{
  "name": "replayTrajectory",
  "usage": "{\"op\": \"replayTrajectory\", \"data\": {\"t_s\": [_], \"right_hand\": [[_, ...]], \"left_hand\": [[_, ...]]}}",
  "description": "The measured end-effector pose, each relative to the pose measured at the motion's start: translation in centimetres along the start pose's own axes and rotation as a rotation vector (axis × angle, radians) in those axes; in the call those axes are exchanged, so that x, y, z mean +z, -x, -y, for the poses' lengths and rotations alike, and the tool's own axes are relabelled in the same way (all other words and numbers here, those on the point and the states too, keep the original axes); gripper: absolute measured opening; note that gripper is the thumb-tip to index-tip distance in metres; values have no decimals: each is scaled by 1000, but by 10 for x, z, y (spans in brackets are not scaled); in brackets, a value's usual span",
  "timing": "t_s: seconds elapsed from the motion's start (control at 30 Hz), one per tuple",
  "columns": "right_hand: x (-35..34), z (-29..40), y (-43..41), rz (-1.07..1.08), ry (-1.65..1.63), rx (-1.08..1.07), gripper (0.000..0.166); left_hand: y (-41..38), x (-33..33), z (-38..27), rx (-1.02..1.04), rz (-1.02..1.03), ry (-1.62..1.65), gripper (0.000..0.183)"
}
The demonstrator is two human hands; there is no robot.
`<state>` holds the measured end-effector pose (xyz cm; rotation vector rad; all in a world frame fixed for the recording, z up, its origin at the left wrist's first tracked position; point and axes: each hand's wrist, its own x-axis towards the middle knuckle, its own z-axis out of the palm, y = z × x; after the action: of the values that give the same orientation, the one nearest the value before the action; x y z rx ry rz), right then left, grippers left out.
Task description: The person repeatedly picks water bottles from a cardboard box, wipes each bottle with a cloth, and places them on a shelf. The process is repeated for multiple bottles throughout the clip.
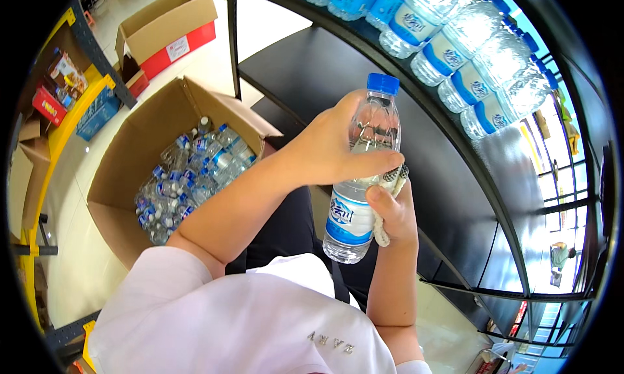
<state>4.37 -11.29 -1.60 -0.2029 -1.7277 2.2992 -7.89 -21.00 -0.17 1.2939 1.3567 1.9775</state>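
Note:
A clear plastic water bottle [348, 220] with a blue cap and a blue-and-white label is held in front of me, slightly tilted. My left hand [331, 147] wraps around its upper half, thumb across the front. Lower on the right side, my right hand [399, 215] grips a pale cloth [381, 230] with a dark checked part and presses it against the bottle. Part of the cloth is hidden behind the fingers and the bottle.
Many small bottles [195, 169] fill the bottom of an open cardboard box [131, 149] at left. Large water bottles [448, 57] line a black metal shelf [312, 62] at right. A red-and-brown carton [170, 30], a yellow-edged rack [61, 144] and a distant person [561, 259] are also visible.

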Motion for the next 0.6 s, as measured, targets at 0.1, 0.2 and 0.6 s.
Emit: {"op": "replayTrajectory", "data": {"t_s": [0.1,0.2,0.6], "right_hand": [[1,-2,1,40,-3,29,71],[2,-5,3,40,-76,68,71],[7,-54,-3,460,-818,69,90]], "left_hand": [[-1,-8,-4,-119,68,-65,54],[-1,-8,7,-140,19,-19,51],[-4,-11,-5,-198,208,215,61]]}}
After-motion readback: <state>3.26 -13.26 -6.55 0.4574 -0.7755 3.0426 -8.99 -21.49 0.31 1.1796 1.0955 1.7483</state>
